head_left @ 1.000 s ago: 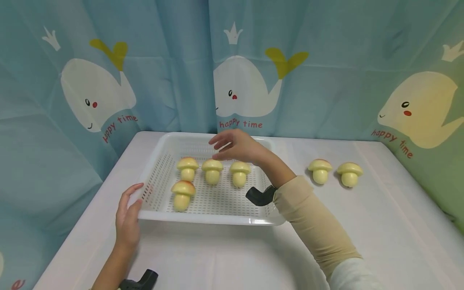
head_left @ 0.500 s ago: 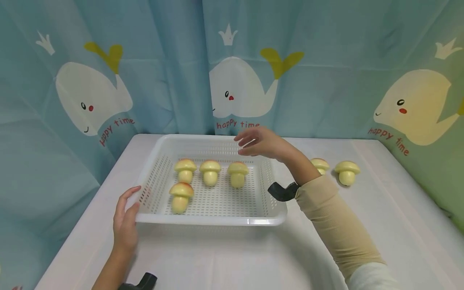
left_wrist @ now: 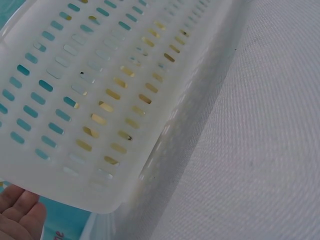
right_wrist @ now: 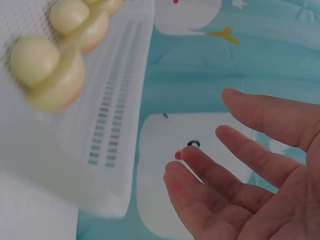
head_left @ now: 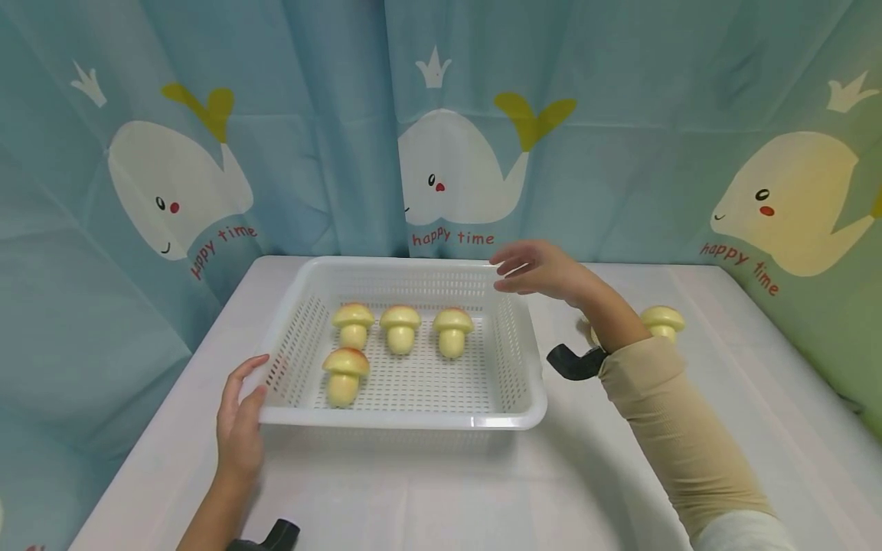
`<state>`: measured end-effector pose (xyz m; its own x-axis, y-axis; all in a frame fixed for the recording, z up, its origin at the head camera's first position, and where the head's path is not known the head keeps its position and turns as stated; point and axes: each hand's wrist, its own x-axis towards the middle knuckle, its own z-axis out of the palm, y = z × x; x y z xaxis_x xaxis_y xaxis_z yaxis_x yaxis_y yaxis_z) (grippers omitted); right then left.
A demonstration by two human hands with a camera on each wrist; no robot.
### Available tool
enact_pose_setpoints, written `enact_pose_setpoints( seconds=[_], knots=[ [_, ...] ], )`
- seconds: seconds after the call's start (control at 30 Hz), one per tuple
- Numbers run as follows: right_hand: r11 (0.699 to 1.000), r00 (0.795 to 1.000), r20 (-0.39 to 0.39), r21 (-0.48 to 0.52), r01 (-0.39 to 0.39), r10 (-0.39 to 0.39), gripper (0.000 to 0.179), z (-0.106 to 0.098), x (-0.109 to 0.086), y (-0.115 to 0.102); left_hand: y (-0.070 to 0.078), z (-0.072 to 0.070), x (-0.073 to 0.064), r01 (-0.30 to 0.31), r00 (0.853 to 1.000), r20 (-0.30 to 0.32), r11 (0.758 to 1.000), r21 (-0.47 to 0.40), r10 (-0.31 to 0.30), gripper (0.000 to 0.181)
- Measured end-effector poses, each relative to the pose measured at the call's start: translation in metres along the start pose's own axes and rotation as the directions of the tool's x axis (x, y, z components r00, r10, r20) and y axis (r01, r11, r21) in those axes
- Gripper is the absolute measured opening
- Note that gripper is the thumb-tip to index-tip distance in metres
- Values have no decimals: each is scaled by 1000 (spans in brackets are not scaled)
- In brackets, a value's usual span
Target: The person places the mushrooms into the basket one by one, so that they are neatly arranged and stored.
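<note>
Several pale yellow mushrooms with brownish cap tops, among them a front-left mushroom (head_left: 343,385) and a right-hand mushroom (head_left: 452,334), lie in the white perforated basket (head_left: 406,418). My left hand (head_left: 239,432) holds the basket's left rim; its fingertips show against the edge in the left wrist view. Over the back right corner, my right hand (head_left: 544,269) hovers with fingers spread and slightly bent, holding nothing. Its palm side and fingers (right_wrist: 220,175) show in the right wrist view. Two more mushrooms lie right of the basket, one (head_left: 663,321) partly covered by my right forearm, the other mostly hidden.
A white cloth covers the table (head_left: 406,497). Behind and at both sides hangs a blue-green curtain (head_left: 331,153) printed with whales. Black camera mounts (head_left: 577,361) are strapped to both wrists.
My right hand has moved right, from above the mushrooms in the basket to the back right corner. My left hand stays at the left rim. The head view has shifted slightly.
</note>
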<state>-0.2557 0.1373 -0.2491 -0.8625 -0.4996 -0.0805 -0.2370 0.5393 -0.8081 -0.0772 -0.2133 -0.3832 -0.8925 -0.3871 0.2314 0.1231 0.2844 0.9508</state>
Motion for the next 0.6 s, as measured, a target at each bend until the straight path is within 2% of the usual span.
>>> enact_pose_setpoints(
  seconds=[0.6],
  knots=[
    [996, 996, -45, -32, -81, 79, 48, -35, -21, 22, -1, 0, 0, 12, 1000, -3, 1000, 2, -12, 40]
  ],
)
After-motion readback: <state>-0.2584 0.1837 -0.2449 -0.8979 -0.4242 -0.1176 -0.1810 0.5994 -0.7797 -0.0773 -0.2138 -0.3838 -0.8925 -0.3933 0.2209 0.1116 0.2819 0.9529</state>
